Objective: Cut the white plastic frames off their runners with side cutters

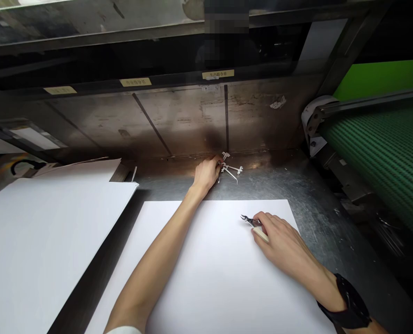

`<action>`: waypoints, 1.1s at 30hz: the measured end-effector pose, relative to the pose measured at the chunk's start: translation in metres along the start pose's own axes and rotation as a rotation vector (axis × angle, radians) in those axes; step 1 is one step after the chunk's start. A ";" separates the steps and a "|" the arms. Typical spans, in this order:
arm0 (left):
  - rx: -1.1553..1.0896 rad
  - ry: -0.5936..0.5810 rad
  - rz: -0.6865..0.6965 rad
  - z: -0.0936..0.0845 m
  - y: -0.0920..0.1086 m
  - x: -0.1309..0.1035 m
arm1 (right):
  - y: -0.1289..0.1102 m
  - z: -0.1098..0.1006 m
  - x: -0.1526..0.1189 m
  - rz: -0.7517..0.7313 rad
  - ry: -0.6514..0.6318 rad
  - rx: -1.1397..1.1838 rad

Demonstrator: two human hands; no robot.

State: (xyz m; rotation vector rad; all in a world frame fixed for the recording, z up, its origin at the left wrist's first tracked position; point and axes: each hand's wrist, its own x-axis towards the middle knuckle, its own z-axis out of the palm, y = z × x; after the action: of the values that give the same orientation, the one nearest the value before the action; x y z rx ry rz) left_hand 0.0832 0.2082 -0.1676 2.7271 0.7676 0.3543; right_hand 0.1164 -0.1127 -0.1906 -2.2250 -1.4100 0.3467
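Observation:
My left hand (206,174) reaches to the back of the metal bench. Its fingers are curled and closed at a small cluster of thin white plastic sprues (231,169), and the fingertips are partly hidden. The sprues lie by the foot of the back panel, their thin arms pointing several ways. In my right hand (282,236) is a pair of side cutters (261,233) with pale handles, jaws pointing up and left. That hand is over a large white sheet (206,278) in front of me.
A stack of white sheets (60,232) stands to the left, its edge raised above the bench. The stained metal back panel (181,125) rises behind the bench (279,181). At right runs a green conveyor belt (383,144) with a metal frame.

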 end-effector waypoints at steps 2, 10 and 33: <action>-0.006 -0.005 0.016 0.000 0.000 0.000 | 0.000 0.000 0.000 -0.001 -0.002 -0.001; 0.017 0.034 0.022 -0.010 0.011 -0.001 | 0.000 0.000 -0.001 -0.006 -0.005 -0.004; 0.042 -0.339 0.045 -0.028 0.011 -0.004 | 0.000 0.001 0.000 -0.017 0.009 -0.022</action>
State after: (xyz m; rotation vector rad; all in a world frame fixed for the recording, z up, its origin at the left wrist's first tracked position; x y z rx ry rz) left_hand 0.0762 0.2029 -0.1387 2.7415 0.6256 -0.1161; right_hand 0.1163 -0.1129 -0.1913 -2.2277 -1.4335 0.3162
